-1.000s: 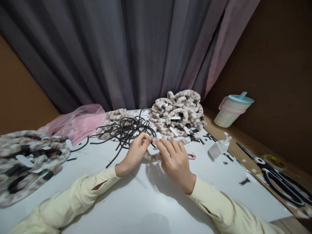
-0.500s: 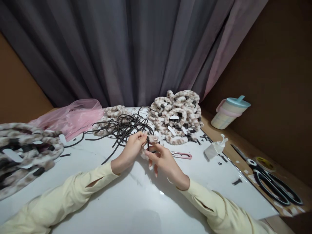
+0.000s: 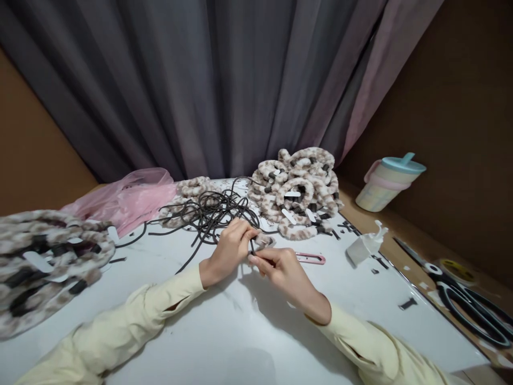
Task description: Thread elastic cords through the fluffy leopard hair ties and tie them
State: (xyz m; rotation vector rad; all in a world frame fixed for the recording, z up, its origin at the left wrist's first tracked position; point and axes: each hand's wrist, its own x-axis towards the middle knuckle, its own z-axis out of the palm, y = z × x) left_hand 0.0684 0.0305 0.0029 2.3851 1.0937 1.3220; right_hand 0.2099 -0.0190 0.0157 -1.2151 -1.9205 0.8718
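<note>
Near the table's middle, my left hand (image 3: 231,247) is closed at one end of a small fluffy brown-and-white piece (image 3: 264,241). Just right of it, my right hand (image 3: 286,275) pinches a short dark cord (image 3: 252,246) between thumb and finger; this cord stands at the fluffy piece between both hands. A tangle of dark cords (image 3: 216,211) lies right behind my left hand. Beyond my right hand rests a pink snipper tool (image 3: 311,259), partly covered by the hand. How far the fluffy piece runs inside my left fingers is hidden.
Fluffy spotted rings with white tags are heaped at the back (image 3: 296,192) and at the left (image 3: 48,262). A pink plastic bag (image 3: 140,198) lies back left. On the right are a lidded cup (image 3: 388,182), a white packet (image 3: 365,247), large scissors (image 3: 473,310) and yellow tape (image 3: 457,270).
The whole view has shifted, with table items further right. My right hand's fingers have drawn together at the cord, and my left hand has turned more knuckles-up.
</note>
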